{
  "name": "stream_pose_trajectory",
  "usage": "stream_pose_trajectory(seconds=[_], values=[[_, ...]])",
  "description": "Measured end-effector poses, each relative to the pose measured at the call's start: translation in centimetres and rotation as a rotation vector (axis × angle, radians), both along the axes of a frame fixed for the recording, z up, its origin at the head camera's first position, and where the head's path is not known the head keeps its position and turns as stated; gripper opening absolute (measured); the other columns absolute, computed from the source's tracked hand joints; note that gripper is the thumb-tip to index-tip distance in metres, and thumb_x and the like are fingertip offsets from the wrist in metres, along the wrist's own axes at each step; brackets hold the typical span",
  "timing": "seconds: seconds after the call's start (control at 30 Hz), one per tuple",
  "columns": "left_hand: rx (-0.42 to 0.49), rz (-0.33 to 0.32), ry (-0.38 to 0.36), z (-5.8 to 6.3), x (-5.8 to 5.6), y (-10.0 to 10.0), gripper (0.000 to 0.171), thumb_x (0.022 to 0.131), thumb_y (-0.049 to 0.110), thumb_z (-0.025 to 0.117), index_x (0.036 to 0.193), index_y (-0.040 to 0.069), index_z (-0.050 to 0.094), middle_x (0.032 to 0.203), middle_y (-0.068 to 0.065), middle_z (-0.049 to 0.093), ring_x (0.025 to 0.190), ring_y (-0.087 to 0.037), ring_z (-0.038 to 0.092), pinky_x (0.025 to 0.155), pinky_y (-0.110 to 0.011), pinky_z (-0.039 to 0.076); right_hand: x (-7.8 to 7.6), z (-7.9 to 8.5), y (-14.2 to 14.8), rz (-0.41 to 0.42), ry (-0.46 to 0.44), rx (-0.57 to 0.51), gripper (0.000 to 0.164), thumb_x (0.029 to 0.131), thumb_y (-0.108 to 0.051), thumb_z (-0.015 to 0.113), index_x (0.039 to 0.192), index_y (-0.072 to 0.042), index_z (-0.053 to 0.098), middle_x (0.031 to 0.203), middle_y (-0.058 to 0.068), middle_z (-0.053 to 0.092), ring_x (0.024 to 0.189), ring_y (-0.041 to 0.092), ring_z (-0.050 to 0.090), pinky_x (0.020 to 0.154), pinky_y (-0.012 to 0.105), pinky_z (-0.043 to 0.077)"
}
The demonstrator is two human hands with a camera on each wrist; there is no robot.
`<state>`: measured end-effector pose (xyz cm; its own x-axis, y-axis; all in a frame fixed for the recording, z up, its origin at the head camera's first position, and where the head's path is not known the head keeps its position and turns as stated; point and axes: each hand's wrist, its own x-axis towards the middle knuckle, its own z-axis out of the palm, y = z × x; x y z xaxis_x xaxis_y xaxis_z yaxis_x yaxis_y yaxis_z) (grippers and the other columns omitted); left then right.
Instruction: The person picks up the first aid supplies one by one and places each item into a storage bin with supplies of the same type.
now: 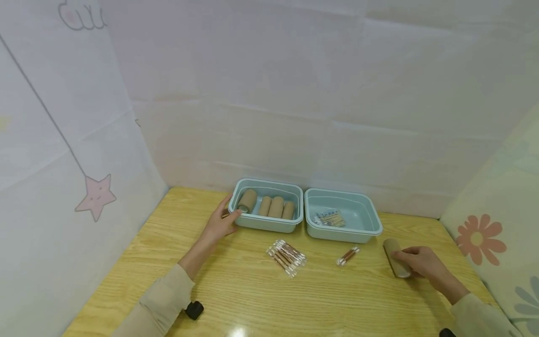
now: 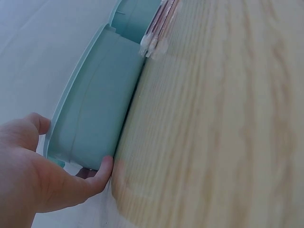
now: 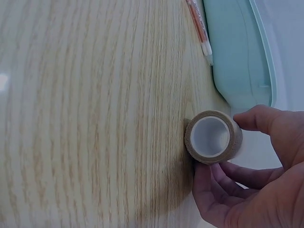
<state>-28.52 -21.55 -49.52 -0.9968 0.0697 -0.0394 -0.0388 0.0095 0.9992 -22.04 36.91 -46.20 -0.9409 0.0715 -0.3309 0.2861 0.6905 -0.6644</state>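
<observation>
Pinching a tan, hollow-cored cylindrical roll point(image 1: 397, 265), the right hand point(image 1: 424, 263) holds it right of a light-blue rectangular plastic bin point(image 1: 338, 234), long axis slanting away leftward; the left hand point(image 1: 220, 223), farther off, grips a matching bin point(image 1: 265, 223).

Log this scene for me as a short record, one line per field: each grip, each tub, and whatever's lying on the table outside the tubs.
Left grip: holds the left end of the left tub
Right grip: holds a tan roll
Left tub: four tan rolls
Right tub: slim pale sticks
Table: a spread of brown-stick swabs; a smaller bundle before the right tub
</observation>
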Motion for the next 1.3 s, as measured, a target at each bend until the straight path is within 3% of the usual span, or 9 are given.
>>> stream_pose_trajectory(seconds=[0.23,0.5,0.8,1.0,1.3], values=[[-0.007,-0.002,0.001,0.0,0.1,-0.1,0.073,0.103,0.031,0.064,0.163,0.034,0.023,0.149,-0.023,0.040,0.133,-0.043,0.045,0.099,-0.057,0.048,0.2,0.3,-0.4,-0.030,-0.007,-0.022,0.079,0.095,-0.051,0.068,0.130,0.018,0.054,0.113,0.020,0.063,0.095,0.023,0.063,0.076,0.041,0.059],[-0.002,0.006,-0.010,0.1,0.2,-0.1,0.072,0.103,0.028,0.064,0.162,0.036,0.024,0.147,-0.020,0.042,0.132,-0.041,0.046,0.099,-0.056,0.048,0.7,1.4,-1.0,-0.050,-0.012,-0.126,0.077,0.099,-0.047,0.066,0.135,0.018,0.049,0.108,0.016,0.063,0.090,0.024,0.065,0.080,0.046,0.059],[-0.001,-0.004,-0.002,0.1,0.2,0.0,0.072,0.104,0.026,0.061,0.164,0.032,0.022,0.150,-0.024,0.038,0.133,-0.044,0.044,0.100,-0.057,0.047,1.5,4.0,-2.5,-0.038,0.036,-0.147,0.081,0.098,-0.046,0.067,0.139,0.019,0.044,0.115,0.018,0.062,0.095,0.025,0.062,0.080,0.043,0.060],[-0.008,-0.001,0.003,0.1,0.2,-0.2,0.075,0.102,0.033,0.066,0.163,0.033,0.022,0.151,-0.024,0.037,0.133,-0.043,0.045,0.099,-0.056,0.048,1.2,5.7,-3.8,-0.010,0.057,-0.149,0.083,0.100,-0.047,0.065,0.142,0.020,0.040,0.116,0.019,0.063,0.095,0.023,0.065,0.081,0.042,0.060],[0.004,0.002,0.007,0.1,0.2,0.1,0.073,0.102,0.032,0.065,0.163,0.033,0.025,0.152,-0.025,0.037,0.133,-0.044,0.044,0.100,-0.058,0.047,0.6,7.7,-5.8,0.027,0.105,-0.158,0.073,0.100,-0.043,0.066,0.137,0.017,0.048,0.112,0.017,0.066,0.093,0.023,0.067,0.079,0.042,0.060]])
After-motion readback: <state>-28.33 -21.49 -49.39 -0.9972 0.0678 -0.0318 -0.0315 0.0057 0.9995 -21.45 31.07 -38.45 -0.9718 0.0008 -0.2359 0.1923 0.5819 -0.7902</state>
